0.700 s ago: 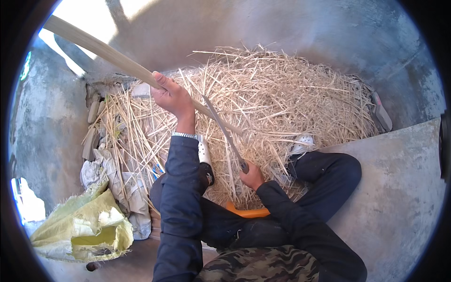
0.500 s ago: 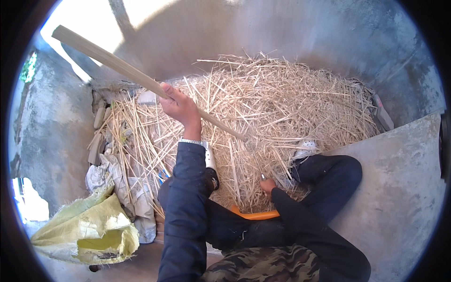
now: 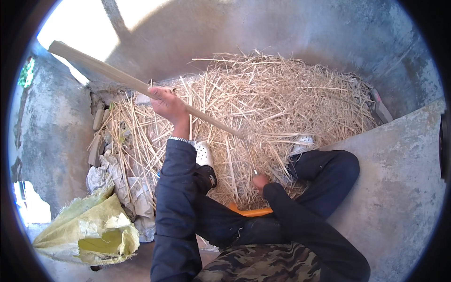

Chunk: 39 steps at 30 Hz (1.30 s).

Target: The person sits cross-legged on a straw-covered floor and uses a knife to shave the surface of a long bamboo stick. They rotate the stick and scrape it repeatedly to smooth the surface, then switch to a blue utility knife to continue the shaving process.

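Observation:
A long, pale bamboo strip (image 3: 108,70) slants down from the upper left toward the straw in front of me. My left hand (image 3: 170,106) is closed round its middle, with the arm stretched forward. Low over the straw, between my legs, my right hand (image 3: 260,183) grips a thin-bladed knife (image 3: 251,157); its metal collar shows just beyond the fingers. The blade runs up toward the strip's lower end (image 3: 239,133) and blurs against the shavings, so I cannot tell whether they touch.
Loose straw-like shavings (image 3: 282,94) heap against the concrete wall (image 3: 272,28). Longer thin strips (image 3: 136,136) lie at the left. A torn yellow sack (image 3: 70,230) sits at lower left beside crumpled pale sacking (image 3: 136,197). Under me is an orange seat edge (image 3: 253,212); my shoes (image 3: 204,154) flank the shavings.
My left hand has shifted a little left and down with the bamboo strip. My right hand has moved slightly left and up, still gripping the knife.

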Motion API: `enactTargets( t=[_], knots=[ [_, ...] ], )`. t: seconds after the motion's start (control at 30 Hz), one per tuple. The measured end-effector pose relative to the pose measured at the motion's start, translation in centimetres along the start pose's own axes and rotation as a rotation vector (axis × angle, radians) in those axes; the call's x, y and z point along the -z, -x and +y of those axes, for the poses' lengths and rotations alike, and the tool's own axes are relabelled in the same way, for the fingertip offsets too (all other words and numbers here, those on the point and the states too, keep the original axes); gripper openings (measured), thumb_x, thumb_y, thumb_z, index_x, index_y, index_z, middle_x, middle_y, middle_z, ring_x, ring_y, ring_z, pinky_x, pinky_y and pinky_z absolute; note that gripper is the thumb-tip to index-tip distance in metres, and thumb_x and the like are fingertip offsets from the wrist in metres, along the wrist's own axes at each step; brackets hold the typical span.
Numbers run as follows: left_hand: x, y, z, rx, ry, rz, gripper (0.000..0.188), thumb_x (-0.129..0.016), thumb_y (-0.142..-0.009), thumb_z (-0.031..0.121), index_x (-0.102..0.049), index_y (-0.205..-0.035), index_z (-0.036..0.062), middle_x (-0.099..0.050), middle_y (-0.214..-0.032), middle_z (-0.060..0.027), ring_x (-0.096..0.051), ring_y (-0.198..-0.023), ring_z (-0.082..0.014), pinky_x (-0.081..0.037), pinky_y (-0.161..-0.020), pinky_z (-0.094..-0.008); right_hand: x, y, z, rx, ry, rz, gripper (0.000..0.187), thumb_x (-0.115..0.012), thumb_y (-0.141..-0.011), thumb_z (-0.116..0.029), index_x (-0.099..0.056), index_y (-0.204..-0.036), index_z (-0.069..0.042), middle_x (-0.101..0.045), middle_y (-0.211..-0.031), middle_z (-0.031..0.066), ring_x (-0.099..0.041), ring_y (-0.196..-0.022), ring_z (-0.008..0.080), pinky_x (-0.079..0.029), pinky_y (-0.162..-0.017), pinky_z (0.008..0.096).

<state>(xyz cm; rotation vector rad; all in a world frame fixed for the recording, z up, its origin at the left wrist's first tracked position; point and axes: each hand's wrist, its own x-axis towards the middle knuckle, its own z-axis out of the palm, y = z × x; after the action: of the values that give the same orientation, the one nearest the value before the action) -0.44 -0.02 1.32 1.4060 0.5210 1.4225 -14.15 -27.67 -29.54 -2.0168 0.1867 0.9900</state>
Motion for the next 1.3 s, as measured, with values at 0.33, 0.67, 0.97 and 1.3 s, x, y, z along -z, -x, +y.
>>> enactTargets(
  t=[0.33, 0.67, 0.97, 1.3],
  knots=[
    [0.1, -1.3, -1.8, 0.016, 0.040, -0.037, 0.050, -0.035, -0.098, 0.052, -0.034, -0.069, 0.0116, -0.035, -0.057, 0.0040, -0.035, -0.049, -0.0059, -0.030, -0.045, -0.0217, 0.3, -0.6, -0.3, -0.407, -0.846, -0.526, 0.005, -0.049, -0.071, -0.002, -0.052, -0.068, -0.003, -0.045, -0.049, 0.0065, -0.043, -0.037, 0.0187, -0.039, -0.041, 0.0385],
    [-0.4, -0.4, -2.3, -0.015, 0.046, -0.064, 0.050, -0.036, -0.098, 0.051, -0.036, -0.068, 0.0111, -0.035, -0.056, 0.0052, -0.033, -0.047, -0.0044, -0.027, -0.043, -0.0210, 0.8, 3.8, -6.8, 0.400, 0.086, 0.151, 0.023, -0.057, -0.073, -0.013, -0.061, -0.092, -0.001, -0.062, -0.077, 0.0240, -0.060, -0.070, 0.0409, -0.048, -0.065, 0.0427],
    [-0.9, -0.5, -1.6, 0.007, -0.040, -0.013, 0.051, -0.034, -0.099, 0.052, -0.034, -0.068, 0.0112, -0.033, -0.055, 0.0047, -0.033, -0.048, -0.0052, -0.028, -0.044, -0.0219, 0.9, -1.7, 2.6, -0.361, -0.418, -0.330, 0.014, -0.052, -0.073, -0.009, -0.057, -0.072, 0.005, -0.055, -0.056, 0.0135, -0.053, -0.043, 0.0243, -0.047, -0.051, 0.0427],
    [0.0, -0.5, -1.6, 0.001, 0.005, -0.054, 0.052, -0.035, -0.097, 0.055, -0.037, -0.070, 0.0103, -0.036, -0.058, 0.0041, -0.035, -0.049, -0.0051, -0.031, -0.046, -0.0214, 2.4, 4.2, -7.5, 0.438, -0.021, 0.150, 0.022, -0.056, -0.074, -0.014, -0.055, -0.080, 0.007, -0.062, -0.067, 0.0159, -0.062, -0.062, 0.0298, -0.048, -0.063, 0.0441]
  ],
)
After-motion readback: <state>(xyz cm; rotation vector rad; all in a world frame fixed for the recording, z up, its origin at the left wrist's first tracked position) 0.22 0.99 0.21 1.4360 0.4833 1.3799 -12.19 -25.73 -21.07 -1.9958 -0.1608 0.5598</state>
